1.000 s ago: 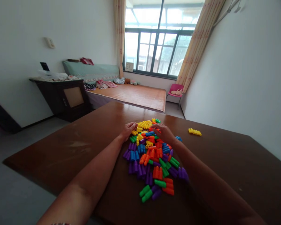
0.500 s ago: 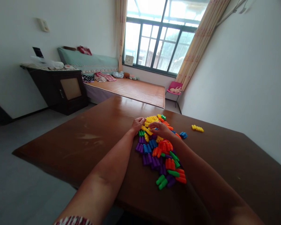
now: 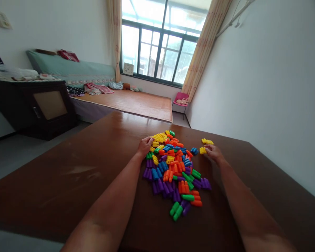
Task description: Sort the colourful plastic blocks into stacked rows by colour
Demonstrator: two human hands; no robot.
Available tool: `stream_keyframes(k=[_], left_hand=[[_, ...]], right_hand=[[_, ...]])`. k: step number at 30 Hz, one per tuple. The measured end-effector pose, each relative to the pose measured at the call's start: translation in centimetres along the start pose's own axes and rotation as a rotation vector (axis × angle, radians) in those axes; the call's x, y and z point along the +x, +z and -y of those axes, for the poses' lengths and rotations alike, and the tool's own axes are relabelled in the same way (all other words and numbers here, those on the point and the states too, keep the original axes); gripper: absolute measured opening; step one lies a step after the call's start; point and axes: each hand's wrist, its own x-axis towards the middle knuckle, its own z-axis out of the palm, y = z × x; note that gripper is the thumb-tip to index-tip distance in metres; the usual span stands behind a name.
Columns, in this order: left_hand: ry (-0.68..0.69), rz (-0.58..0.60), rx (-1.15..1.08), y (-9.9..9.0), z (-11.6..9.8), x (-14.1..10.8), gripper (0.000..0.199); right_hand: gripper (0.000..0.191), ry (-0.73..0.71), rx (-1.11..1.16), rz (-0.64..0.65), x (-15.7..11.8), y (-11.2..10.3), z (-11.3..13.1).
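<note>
A pile of plastic pieces in purple, orange, blue, green and yellow lies on the brown table point(image 3: 94, 164). At the pile's upper left edge, my left hand point(image 3: 145, 145) has its fingers closed by the yellow pieces point(image 3: 160, 137); what they grip, if anything, is too small to tell. To the right of the pile, my right hand point(image 3: 212, 152) pinches a yellow piece point(image 3: 202, 150) at the table surface. Just beyond it lies another yellow piece point(image 3: 207, 141). A blue piece point(image 3: 194, 151) rests between the pile and my right hand.
Past the table stands a bed point(image 3: 136, 101) with cloths and soft toys on it. A dark cabinet point(image 3: 28, 105) is at the left, and a pink chair point(image 3: 181, 99) stands under the window by the right wall.
My right hand has moved from the pile out to the right, with a yellow piece in its fingers. My left hand stays at the pile's upper left edge. The view has shifted right.
</note>
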Motion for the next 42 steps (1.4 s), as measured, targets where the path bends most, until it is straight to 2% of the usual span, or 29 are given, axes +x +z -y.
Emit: stream_keyframes(k=[2, 4, 7, 11, 14, 17, 20, 24, 28, 37, 40, 42], left_hand=[[-0.011, 0.003, 0.017, -0.1, -0.3, -0.1, 0.039], [-0.027, 0.007, 0.023, -0.2, -0.7, -0.2, 0.043], [-0.05, 0.012, 0.034, -0.4, -1.0, -0.3, 0.049], [-0.046, 0.007, 0.072, -0.8, -0.8, 0.0, 0.055], [-0.058, 0.01, 0.074, -1.1, -0.5, 0.2, 0.056], [-0.073, 0.003, 0.06, -1.1, -0.6, 0.3, 0.057], [-0.085, -0.003, 0.063, -1.2, -0.8, 0.2, 0.057], [-0.117, -0.002, 0.055, -1.4, -0.9, 0.2, 0.056], [-0.114, -0.007, 0.054, -1.6, -0.7, 0.3, 0.054], [-0.133, -0.027, 0.049, -1.5, -1.1, 0.1, 0.052], [-0.125, -0.033, 0.063, -1.5, -1.2, 0.1, 0.052], [-0.116, -0.033, 0.083, -1.4, -1.3, 0.0, 0.051]], right_hand=[[0.026, 0.068, -0.09, -0.034, -0.3, -0.2, -2.2], [0.029, 0.099, -0.15, -0.104, -1.0, 0.1, -3.0], [0.034, 0.086, -0.206, -0.171, -2.0, 0.7, -2.5], [0.042, 0.019, -0.338, -0.127, -2.8, 1.2, -1.6], [0.037, 0.003, -0.374, -0.11, -2.7, 1.5, -1.9], [0.034, 0.021, -0.276, -0.122, -1.4, 1.6, -3.2], [0.035, 0.108, -0.182, -0.203, 0.9, 0.9, -5.2], [0.033, 0.257, -0.208, -0.351, 4.0, -1.0, -8.5], [0.034, 0.301, -0.241, -0.391, 5.9, -2.1, -10.4], [0.041, 0.308, -0.28, -0.3, 9.0, -1.3, -10.5], [0.051, 0.308, -0.308, -0.257, 9.2, -1.3, -9.8], [0.054, 0.256, -0.35, -0.255, 9.3, -1.1, -8.9]])
